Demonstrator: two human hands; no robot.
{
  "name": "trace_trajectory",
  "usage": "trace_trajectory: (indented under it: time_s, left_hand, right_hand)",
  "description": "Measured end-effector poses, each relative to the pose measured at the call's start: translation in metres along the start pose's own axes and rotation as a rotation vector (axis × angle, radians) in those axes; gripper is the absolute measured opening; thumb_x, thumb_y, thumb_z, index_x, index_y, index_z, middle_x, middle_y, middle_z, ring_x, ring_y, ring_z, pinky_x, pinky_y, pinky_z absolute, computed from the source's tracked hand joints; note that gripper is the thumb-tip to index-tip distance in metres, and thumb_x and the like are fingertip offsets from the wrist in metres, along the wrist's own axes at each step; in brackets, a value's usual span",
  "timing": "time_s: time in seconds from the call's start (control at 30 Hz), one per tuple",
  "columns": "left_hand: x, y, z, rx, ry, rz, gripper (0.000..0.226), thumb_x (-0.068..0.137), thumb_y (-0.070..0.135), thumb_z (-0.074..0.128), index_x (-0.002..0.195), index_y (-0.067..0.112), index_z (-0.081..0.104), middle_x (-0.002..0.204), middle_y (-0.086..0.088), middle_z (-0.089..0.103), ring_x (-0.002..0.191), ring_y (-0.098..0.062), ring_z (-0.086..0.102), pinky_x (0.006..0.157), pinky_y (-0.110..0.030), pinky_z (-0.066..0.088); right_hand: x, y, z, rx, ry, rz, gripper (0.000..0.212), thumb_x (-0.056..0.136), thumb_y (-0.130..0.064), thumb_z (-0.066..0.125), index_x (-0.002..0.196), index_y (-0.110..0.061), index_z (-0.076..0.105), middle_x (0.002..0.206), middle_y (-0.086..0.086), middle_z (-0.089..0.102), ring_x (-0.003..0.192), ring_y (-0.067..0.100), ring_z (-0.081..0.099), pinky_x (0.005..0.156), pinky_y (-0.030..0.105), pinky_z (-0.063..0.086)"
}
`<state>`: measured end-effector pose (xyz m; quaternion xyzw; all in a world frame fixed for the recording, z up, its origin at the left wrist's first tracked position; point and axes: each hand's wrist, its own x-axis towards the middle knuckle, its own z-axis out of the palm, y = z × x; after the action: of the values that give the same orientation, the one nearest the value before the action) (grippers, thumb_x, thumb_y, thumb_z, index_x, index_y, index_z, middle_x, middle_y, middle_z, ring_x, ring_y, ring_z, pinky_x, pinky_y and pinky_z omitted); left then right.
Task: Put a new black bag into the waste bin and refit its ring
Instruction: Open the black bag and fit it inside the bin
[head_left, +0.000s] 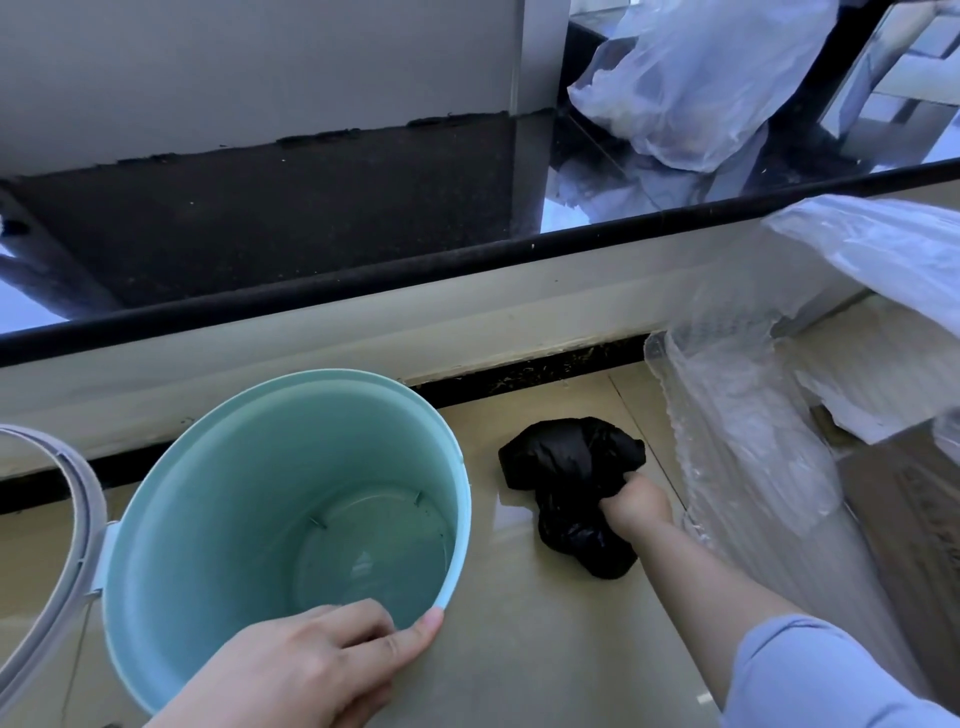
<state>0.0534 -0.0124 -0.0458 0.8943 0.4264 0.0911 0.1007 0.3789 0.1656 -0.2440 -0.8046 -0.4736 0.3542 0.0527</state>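
A pale blue waste bin (166, 519) stands on the tiled floor, tipped toward me, with nothing inside it. My left hand (317, 660) grips its near rim, fingers inside and thumb along the edge. A crumpled black bag (561, 462) lies on the floor to the right of the bin. My right hand (636, 504) is closed on the middle of that bag. The grey ring (85, 519) stands off the bin at its left side, partly cut off by the frame edge.
A roll of bubble wrap (743, 441) and a cardboard box (904, 504) stand close on the right. A low ledge with a black edge (467, 265) runs behind the bin. Clear plastic bags (691, 78) hang at the top right.
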Motion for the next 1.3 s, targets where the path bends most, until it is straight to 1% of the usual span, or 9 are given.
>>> trace_trajectory:
  time_s: [0.23, 0.37, 0.5, 0.6, 0.77, 0.93, 1.07, 1.2, 1.3]
  left_hand:
    - [-0.002, 0.005, -0.006, -0.068, -0.005, -0.059, 0.060, 0.103, 0.046, 0.015, 0.125, 0.037, 0.069, 0.080, 0.019, 0.067, 0.056, 0.001, 0.057, 0.047, -0.012, 0.051]
    - [-0.008, 0.009, -0.010, -0.109, -0.013, -0.079, 0.052, 0.102, 0.048, 0.023, 0.131, 0.038, 0.065, 0.087, 0.019, 0.067, 0.062, -0.001, 0.060, 0.052, -0.014, 0.052]
    - [-0.007, 0.006, -0.009, -0.266, -0.087, -0.173, 0.048, 0.100, 0.038, 0.048, 0.144, 0.054, 0.040, 0.108, 0.020, 0.060, 0.088, -0.005, 0.062, 0.078, -0.018, 0.049]
    - [-0.006, 0.006, -0.011, -0.253, -0.138, -0.205, 0.051, 0.101, 0.038, 0.047, 0.146, 0.057, 0.032, 0.115, 0.018, 0.059, 0.096, -0.006, 0.060, 0.082, -0.016, 0.043]
    - [-0.002, 0.006, -0.019, -0.168, -0.216, -0.235, 0.053, 0.100, 0.044, 0.045, 0.149, 0.053, 0.029, 0.128, 0.018, 0.058, 0.113, -0.006, 0.056, 0.096, -0.020, 0.041]
    - [0.013, -0.005, -0.059, -0.291, -0.012, -0.385, 0.066, 0.087, 0.057, 0.051, 0.149, 0.039, 0.037, 0.124, 0.021, 0.061, 0.103, -0.001, 0.059, 0.089, -0.014, 0.042]
    - [0.022, -0.020, -0.112, -0.663, 0.235, -0.524, 0.085, 0.068, 0.071, 0.058, 0.143, 0.033, 0.047, 0.118, 0.025, 0.064, 0.098, 0.006, 0.063, 0.086, -0.017, 0.051]
    - [0.020, -0.027, -0.150, -1.098, 0.442, -0.563, 0.099, 0.063, 0.062, 0.074, 0.149, 0.032, 0.037, 0.133, 0.010, 0.061, 0.105, -0.005, 0.069, 0.084, -0.031, 0.059]
    - [0.019, -0.030, -0.162, -1.296, 0.494, -0.499, 0.085, 0.069, 0.044, 0.080, 0.144, 0.030, 0.043, 0.133, 0.004, 0.066, 0.114, -0.015, 0.068, 0.090, -0.038, 0.058]
  right_hand:
    - [-0.016, -0.009, -0.022, 0.167, 0.070, -0.019, 0.010, 0.083, -0.007, 0.061, 0.086, -0.002, 0.069, 0.074, 0.012, 0.067, 0.061, 0.022, 0.056, 0.050, 0.026, 0.038]
    - [-0.035, -0.024, -0.044, 0.275, 0.107, -0.060, 0.014, 0.081, -0.008, 0.062, 0.089, -0.005, 0.073, 0.083, 0.017, 0.073, 0.078, 0.036, 0.069, 0.063, 0.035, 0.053]
    - [-0.055, -0.047, -0.076, 0.336, 0.165, -0.119, 0.012, 0.078, -0.011, 0.065, 0.085, -0.012, 0.074, 0.084, 0.012, 0.075, 0.082, 0.033, 0.070, 0.077, 0.041, 0.059]
    - [-0.078, -0.074, -0.106, 0.372, 0.176, -0.181, 0.008, 0.078, -0.012, 0.067, 0.077, -0.019, 0.071, 0.083, 0.005, 0.075, 0.082, 0.029, 0.070, 0.080, 0.040, 0.059]
    - [-0.127, -0.130, -0.141, 0.465, 0.186, -0.355, 0.011, 0.076, -0.006, 0.066, 0.073, -0.015, 0.072, 0.067, -0.005, 0.071, 0.068, 0.015, 0.066, 0.052, 0.022, 0.047]
    - [-0.177, -0.189, -0.163, 0.550, 0.165, -0.520, 0.007, 0.075, -0.008, 0.070, 0.075, -0.014, 0.074, 0.055, -0.014, 0.069, 0.056, 0.006, 0.063, 0.055, 0.022, 0.048]
    - [-0.217, -0.235, -0.167, 0.686, 0.066, -0.627, 0.011, 0.077, -0.003, 0.071, 0.078, -0.013, 0.075, 0.069, 0.001, 0.076, 0.063, 0.017, 0.071, 0.065, 0.029, 0.058]
    - [-0.256, -0.273, -0.158, 0.766, -0.005, -0.686, 0.011, 0.079, -0.005, 0.069, 0.083, -0.012, 0.076, 0.086, 0.016, 0.080, 0.071, 0.021, 0.073, 0.074, 0.041, 0.061]
    - [-0.278, -0.286, -0.137, 0.784, -0.080, -0.681, 0.009, 0.079, -0.012, 0.067, 0.085, -0.008, 0.074, 0.091, 0.021, 0.078, 0.073, 0.022, 0.071, 0.079, 0.050, 0.061]
